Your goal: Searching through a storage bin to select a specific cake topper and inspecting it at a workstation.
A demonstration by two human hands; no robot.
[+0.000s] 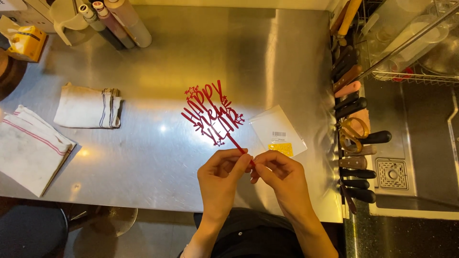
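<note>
Both my hands pinch the thin stem of a red cut-out cake topper [210, 114] shaped as looping script letters with small stars. My left hand [221, 179] grips the stem from the left with thumb and fingers. Touching it from the right, my right hand [279, 176] closes its fingertips on the same stem end. The lettered part sticks up and to the left, held above the shiny steel table [191, 57]. A clear plastic sleeve [278, 131] with a yellow card inside lies flat just beyond my right hand.
A folded white cloth [87, 106] and a red-striped towel [31, 148] lie at the left. Bottles [117, 21] and a yellow box [27, 42] stand at the back left. A row of dark-handled knives [356, 143] lines the table's right edge, beside a sink [416, 143] and dish rack [411, 33].
</note>
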